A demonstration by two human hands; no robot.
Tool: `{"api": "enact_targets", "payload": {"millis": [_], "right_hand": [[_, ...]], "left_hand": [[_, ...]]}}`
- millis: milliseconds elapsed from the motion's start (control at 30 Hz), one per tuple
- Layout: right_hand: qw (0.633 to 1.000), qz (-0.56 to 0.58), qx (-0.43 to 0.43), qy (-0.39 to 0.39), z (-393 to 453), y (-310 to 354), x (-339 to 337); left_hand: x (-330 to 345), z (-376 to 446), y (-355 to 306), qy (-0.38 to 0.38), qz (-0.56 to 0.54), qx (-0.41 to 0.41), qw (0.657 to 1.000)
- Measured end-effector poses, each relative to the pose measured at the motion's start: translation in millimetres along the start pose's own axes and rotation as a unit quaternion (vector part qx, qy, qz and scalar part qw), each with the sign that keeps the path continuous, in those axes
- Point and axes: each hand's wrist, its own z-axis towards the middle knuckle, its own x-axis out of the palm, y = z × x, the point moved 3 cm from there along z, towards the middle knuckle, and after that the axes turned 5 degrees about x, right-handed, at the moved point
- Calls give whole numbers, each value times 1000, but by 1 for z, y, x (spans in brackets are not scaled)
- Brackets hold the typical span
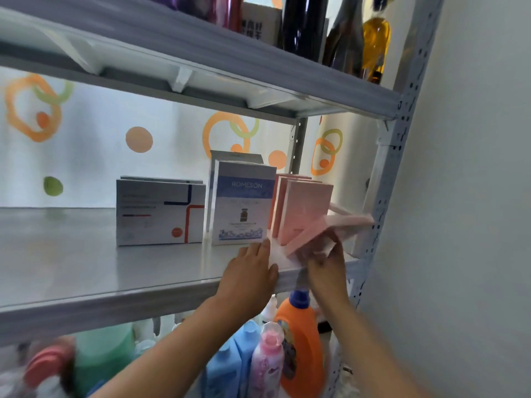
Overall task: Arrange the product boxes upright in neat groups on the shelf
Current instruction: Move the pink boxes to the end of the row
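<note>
On the grey shelf (86,268) stand upright groups: white boxes with red and blue lines (159,214), blue-and-white ROMESON boxes (242,202), and pink boxes (304,208) at the right. My right hand (324,264) grips a tilted pink box (316,234), blurred, lifted off the shelf in front of the pink group. A further pink box (344,218) lies flat behind it near the post. My left hand (250,271) rests flat on the shelf's front edge, fingers together, fingertips at the base of the ROMESON box.
A perforated metal post (385,196) and the wall bound the shelf on the right. The shelf above carries bottles (373,38) and a box. Below stand an orange detergent jug (301,340), blue bottles (230,366) and a pink bottle (267,360).
</note>
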Motion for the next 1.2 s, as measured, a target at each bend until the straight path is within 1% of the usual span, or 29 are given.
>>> {"api": "enact_targets", "payload": {"millis": [100, 167, 267, 333, 400, 600, 700, 800, 867, 967, 1100, 1200], "right_hand": [[998, 26, 54, 18, 2, 3, -4], [998, 38, 49, 17, 2, 5, -7], [996, 71, 45, 12, -4, 21, -17], [994, 109, 29, 11, -9, 28, -25], [993, 120, 8, 18, -13, 32, -34], [992, 114, -16, 41, -3, 24, -42], [991, 120, -31, 45, 1, 22, -46], [992, 99, -65, 43, 6, 26, -50], [994, 72, -65, 42, 14, 25, -49], [997, 25, -30, 64, 29, 20, -43], [997, -23, -28, 70, 45, 7, -30], [995, -55, -27, 74, 53, -4, -28]], "left_hand": [[-4, 3, -6, 27, -53, 19, 998], [-6, 13, -16, 35, -80, 38, 995], [-3, 29, -36, 60, -81, 69, 992], [2, 38, -40, 42, -91, 60, 993], [7, 47, -40, 8, -97, 45, 994], [18, 61, -38, -53, -108, 26, 992], [18, 65, -36, -86, -150, 10, 985], [20, 72, -32, -96, -224, -33, 969], [23, 76, -30, -96, -246, -47, 963], [27, 81, -26, -97, -249, -63, 962], [32, 82, -21, -112, -221, -42, 968], [37, 81, -17, -94, -238, -42, 966]]}}
